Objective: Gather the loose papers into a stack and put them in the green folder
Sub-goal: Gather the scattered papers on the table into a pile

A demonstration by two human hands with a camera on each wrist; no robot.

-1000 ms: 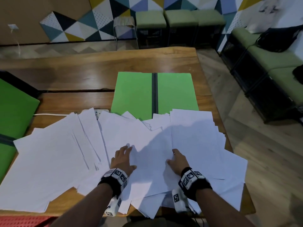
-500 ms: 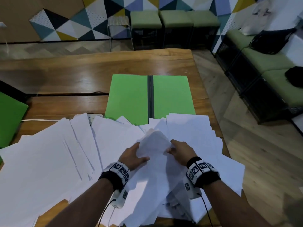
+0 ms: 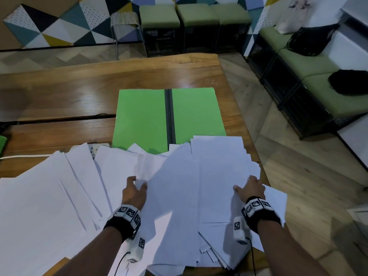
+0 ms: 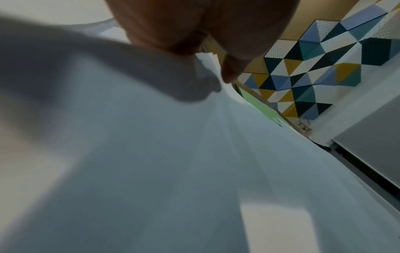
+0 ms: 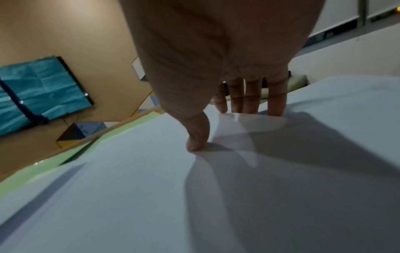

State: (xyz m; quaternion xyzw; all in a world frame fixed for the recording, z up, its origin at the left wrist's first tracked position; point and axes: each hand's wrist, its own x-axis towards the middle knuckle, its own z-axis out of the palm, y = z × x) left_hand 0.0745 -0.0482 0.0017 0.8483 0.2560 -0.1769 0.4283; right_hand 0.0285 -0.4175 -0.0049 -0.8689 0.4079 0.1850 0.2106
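Loose white papers (image 3: 179,196) lie fanned across the near half of the wooden table, and more of them spread to the left (image 3: 39,206). The green folder (image 3: 143,116) lies open and flat behind them, its near edge under the sheets. My left hand (image 3: 139,182) pinches the edges of a few sheets between thumb and fingers (image 4: 229,71) at the middle of the pile. My right hand (image 3: 247,184) rests on the right side of the pile with straight fingers (image 5: 251,101) and its thumb pressed on the top sheet. A strip of the folder (image 5: 129,126) shows past the paper.
The table's right edge (image 3: 264,176) runs just beyond my right hand. A white power strip (image 3: 93,148) and its cable peek out from under the sheets at the left. Bare wood (image 3: 79,92) lies behind the folder. Green stools (image 3: 159,16) and a bench with black bags (image 3: 310,40) stand beyond.
Half a second ago both hands held a bunch of sheets raised at the middle. The sheets now lie lower, and my right hand has moved right to the pile's edge.
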